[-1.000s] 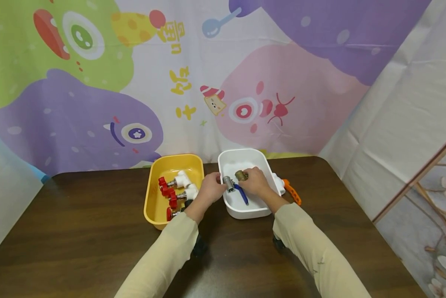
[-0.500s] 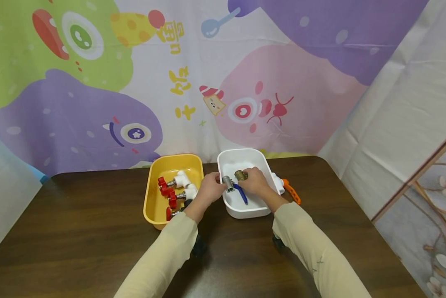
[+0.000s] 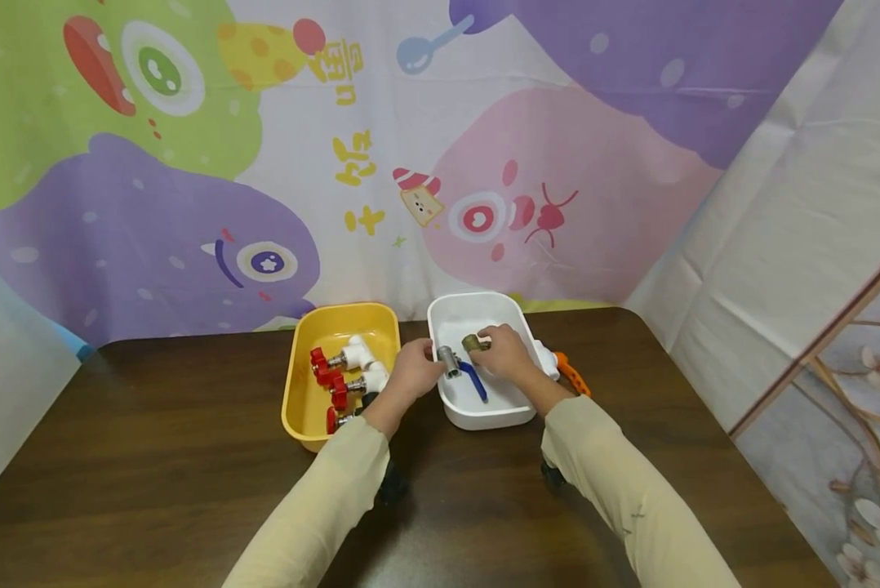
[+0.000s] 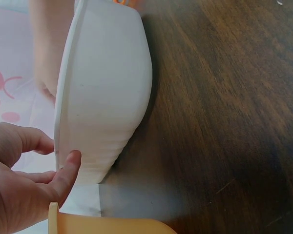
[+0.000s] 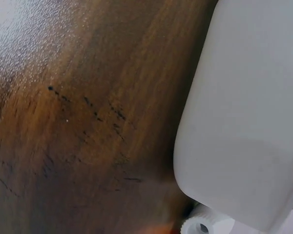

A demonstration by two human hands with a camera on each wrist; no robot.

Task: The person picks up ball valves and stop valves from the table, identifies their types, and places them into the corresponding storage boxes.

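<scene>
In the head view, my left hand (image 3: 415, 369) is at the left rim of a white tray (image 3: 455, 419). The left wrist view shows its fingers (image 4: 71, 163) on both sides of that rim, pinching it. Inside the tray, my right hand (image 3: 508, 353) has fingertips and thumb around a small brass pipe fitting (image 3: 472, 343), partly hidden by the hand. Between the hands lies a steel ball valve (image 3: 449, 362) with a blue lever (image 3: 473, 381), close to my left thumb. The right wrist view shows only the tray's outer wall (image 5: 244, 112) and the table.
Left of the white tray stands a yellow tray (image 3: 298, 400) with several red-handled valves (image 3: 340, 393) on white fittings. A white valve (image 3: 546, 359) with an orange lever (image 3: 574, 376) lies against the white tray's right side. A printed curtain (image 3: 381, 269) hangs behind the table (image 3: 190, 457).
My right hand has shifted very slightly, and a little more of the brass fitting shows between its fingers and thumb. The left hand stays at the rim.
</scene>
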